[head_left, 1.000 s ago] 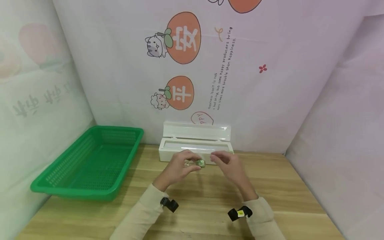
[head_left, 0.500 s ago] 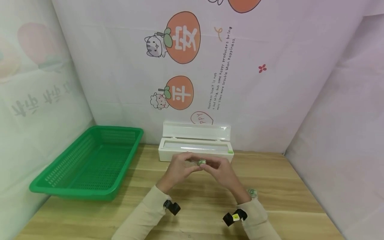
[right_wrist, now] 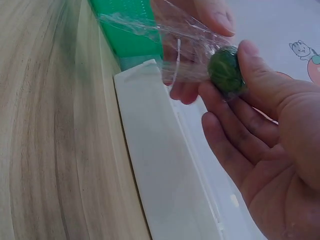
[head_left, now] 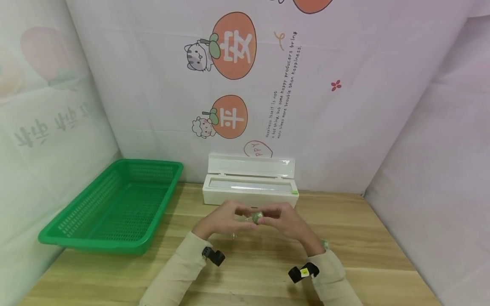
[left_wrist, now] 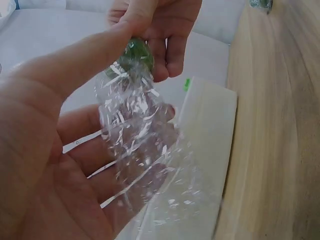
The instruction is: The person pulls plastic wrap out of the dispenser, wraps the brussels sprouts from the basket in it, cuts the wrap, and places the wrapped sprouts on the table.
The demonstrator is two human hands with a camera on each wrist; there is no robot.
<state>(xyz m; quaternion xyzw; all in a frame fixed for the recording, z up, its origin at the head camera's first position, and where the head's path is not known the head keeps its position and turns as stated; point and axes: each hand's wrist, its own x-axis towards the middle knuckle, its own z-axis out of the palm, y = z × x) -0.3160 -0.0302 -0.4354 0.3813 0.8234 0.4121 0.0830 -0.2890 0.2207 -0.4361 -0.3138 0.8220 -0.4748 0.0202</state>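
A small round green ball [right_wrist: 226, 71], perhaps a fruit or vegetable, is wrapped in clear cling film [left_wrist: 142, 115]. My right hand [head_left: 287, 221] pinches the ball between thumb and fingers, plain in the right wrist view. A loose tail of film trails from the ball across my left hand [head_left: 222, 220], lying between its thumb and loosely bent fingers; the left thumb tip is close to the ball. Both hands are held above the table, in front of a white cling film dispenser [head_left: 249, 197] with its lid raised.
Another wrapped green ball [head_left: 324, 244] lies on the wooden table [head_left: 363, 242], partly hidden behind my right wrist. A green plastic basket [head_left: 143, 246] stands at the left. The white printed cloth [head_left: 306, 106] hangs behind the dispenser.
My right hand has come in from apart and now pinches the wrapped ball at my left hand. Both hands have since lowered slightly toward me. The dispenser and basket have not moved.
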